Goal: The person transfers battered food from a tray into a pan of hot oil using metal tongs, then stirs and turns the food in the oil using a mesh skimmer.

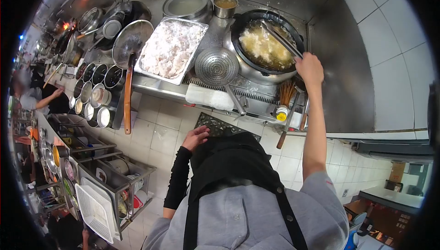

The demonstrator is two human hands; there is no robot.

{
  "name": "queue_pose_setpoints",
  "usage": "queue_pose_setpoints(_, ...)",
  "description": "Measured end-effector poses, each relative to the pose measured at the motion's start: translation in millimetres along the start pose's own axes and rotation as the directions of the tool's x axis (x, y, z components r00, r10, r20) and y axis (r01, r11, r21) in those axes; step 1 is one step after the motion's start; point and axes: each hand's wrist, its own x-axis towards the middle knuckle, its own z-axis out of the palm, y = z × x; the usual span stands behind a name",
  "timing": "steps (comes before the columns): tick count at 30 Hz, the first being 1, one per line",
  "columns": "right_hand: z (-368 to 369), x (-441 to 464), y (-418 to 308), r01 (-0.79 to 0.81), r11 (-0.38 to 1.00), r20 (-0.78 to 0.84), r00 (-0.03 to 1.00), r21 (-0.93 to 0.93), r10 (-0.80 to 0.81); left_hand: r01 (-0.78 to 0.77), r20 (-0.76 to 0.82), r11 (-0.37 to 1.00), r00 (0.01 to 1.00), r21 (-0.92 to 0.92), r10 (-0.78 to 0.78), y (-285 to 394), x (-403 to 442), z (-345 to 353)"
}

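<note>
My right hand (310, 70) is closed around the end of long metal tongs (285, 42), whose tips dip into the wok at the back right. In that dark-rimmed wok (236, 34), pale battered pieces (259, 42) bubble in yellow oil. My left hand (196, 138) hangs beside my black apron (229, 160), fingers loosely extended, with nothing visible in it. Left of the wok lies a perforated skimmer (217, 66), its handle toward me. Further left, a metal tray (180, 81) is heaped with white floured pieces (169, 48).
A wooden-handled strainer (129, 96) leans over the counter edge. Behind are a round pot (185, 4) and a small metal cup (225, 6). A bamboo brush (286, 93) and a yellow-capped bottle (282, 113) sit before the wok. Condiment pots (112, 76) stand left; another person (34, 96) works there.
</note>
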Motion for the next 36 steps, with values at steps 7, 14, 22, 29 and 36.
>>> queue_pose_setpoints(7,68,93,-20,-0.173,0.982,0.190,0.969,0.080,0.156,0.023,-0.033,1.000,0.999,0.011,-0.022,-10,-9,1)
queue_pose_setpoints(14,9,22,-16,-0.167,0.982,-0.090,0.980,0.091,0.175,0.035,-0.090,0.998,0.995,-0.059,-0.040,-33,-31,-1)
queue_pose_setpoints(22,-72,-95,-100,0.080,0.962,0.082,0.991,0.259,-0.105,0.019,-0.043,0.999,0.999,0.044,-0.017,-13,-24,-5)
queue_pose_setpoints(29,-71,-111,-155,0.355,0.919,-0.013,0.933,0.170,-0.358,-0.117,-0.056,0.989,0.991,0.093,0.122,14,-20,-14)
queue_pose_setpoints(36,-21,-62,-229,0.491,0.821,-0.149,0.871,0.293,-0.468,-0.084,-0.071,0.993,0.993,0.085,0.091,1,-21,-21)
